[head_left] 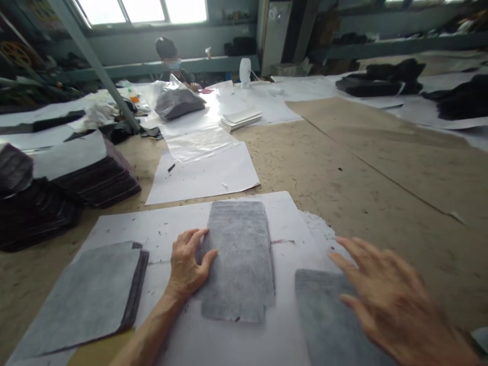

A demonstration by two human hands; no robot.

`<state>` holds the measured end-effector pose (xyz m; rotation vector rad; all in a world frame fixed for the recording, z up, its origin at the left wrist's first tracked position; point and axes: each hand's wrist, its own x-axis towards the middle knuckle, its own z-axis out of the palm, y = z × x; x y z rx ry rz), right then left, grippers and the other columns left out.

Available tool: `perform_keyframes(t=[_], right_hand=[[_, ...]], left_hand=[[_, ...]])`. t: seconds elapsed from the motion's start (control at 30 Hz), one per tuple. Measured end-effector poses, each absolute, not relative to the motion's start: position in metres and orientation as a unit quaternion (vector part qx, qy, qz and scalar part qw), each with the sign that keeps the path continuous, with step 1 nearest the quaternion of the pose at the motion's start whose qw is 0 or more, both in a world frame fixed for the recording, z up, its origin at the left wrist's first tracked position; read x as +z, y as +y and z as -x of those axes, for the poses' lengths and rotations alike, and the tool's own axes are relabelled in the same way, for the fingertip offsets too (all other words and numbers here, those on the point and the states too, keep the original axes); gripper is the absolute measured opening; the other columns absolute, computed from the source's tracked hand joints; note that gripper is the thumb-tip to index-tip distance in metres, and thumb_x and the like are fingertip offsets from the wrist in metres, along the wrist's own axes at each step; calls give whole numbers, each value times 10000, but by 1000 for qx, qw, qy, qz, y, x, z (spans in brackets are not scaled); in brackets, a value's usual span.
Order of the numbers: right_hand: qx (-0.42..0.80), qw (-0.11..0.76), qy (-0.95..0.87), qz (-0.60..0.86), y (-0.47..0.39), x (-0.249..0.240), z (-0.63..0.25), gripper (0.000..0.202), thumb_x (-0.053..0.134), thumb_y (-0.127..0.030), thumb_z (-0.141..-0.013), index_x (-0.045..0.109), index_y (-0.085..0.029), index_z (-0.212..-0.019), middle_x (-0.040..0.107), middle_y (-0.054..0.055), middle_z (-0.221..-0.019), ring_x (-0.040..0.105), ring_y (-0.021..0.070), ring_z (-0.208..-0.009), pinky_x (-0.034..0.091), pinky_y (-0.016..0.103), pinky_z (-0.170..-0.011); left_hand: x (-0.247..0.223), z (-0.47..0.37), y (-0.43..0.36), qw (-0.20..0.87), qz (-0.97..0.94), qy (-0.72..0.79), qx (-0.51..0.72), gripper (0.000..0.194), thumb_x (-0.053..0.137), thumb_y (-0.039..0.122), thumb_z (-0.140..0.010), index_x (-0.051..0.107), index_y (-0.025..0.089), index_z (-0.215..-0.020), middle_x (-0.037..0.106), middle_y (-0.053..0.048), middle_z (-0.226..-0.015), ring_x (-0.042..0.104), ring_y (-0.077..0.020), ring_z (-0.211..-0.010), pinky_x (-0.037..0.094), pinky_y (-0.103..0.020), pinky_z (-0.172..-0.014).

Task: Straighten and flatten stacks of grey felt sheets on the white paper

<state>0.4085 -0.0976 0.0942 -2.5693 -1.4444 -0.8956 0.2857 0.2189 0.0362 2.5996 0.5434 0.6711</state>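
Note:
A stack of grey fabric pieces (240,254) lies in front of me on white paper (163,229). My left hand (188,264) rests flat on that stack's left edge, fingers spread, thumb on the fabric. My right hand (389,300) hovers open and blurred over the upper right part of a second grey fabric piece (324,320) at the lower right. It holds nothing. A third, larger grey stack (87,295) lies at the lower left, apart from both hands.
Dark fabric piles (87,173) sit at the left. More white paper sheets (206,173) and a clear plastic sheet lie beyond. A filled plastic bag (177,101), a white stack (241,119) and a person (170,58) are at the far end. Dark piles (381,79) lie far right.

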Motion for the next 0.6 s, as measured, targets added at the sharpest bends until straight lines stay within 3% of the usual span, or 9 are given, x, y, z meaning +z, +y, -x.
perform_keyframes(t=[0.13,0.23,0.33,0.43,0.6], right_hand=[[-208,206,-482,826,-30,77,-383,244,435,-135,-813,573,-165,-1012,573,70,-1053,513,196,-981,436,346,-835],[-169,288,-425,841,5,60,-382,181,506,-129,-790,590,-144,-950,603,62,-950,539,185,-907,454,317,-812],[-89,303,-266,911,23,55,-396,258,628,-190,-703,587,-94,-939,610,96,-910,563,217,-859,469,328,-770],[43,289,-131,947,37,65,-409,445,654,-285,-685,536,-64,-1052,588,129,-1016,562,226,-914,458,308,-781],[141,226,-50,962,57,86,-419,463,599,-401,-666,514,-138,-1037,596,91,-993,557,246,-936,423,316,-764]], left_hand=[[39,-285,218,229,-923,182,250,272,604,272,-719,542,220,-978,530,-30,-993,459,-202,-985,372,-383,-889],[42,-285,217,253,-918,174,253,144,598,228,-710,535,209,-837,533,-16,-912,465,-195,-934,375,-371,-848],[41,-285,217,268,-912,174,259,116,597,200,-700,524,206,-790,524,-11,-891,462,-192,-920,372,-364,-836],[38,-286,218,276,-906,179,266,93,596,220,-715,530,216,-781,522,-5,-887,462,-188,-914,370,-353,-825],[35,-289,218,272,-907,197,254,81,595,266,-739,530,221,-753,526,8,-842,472,-178,-882,347,-347,-814]])
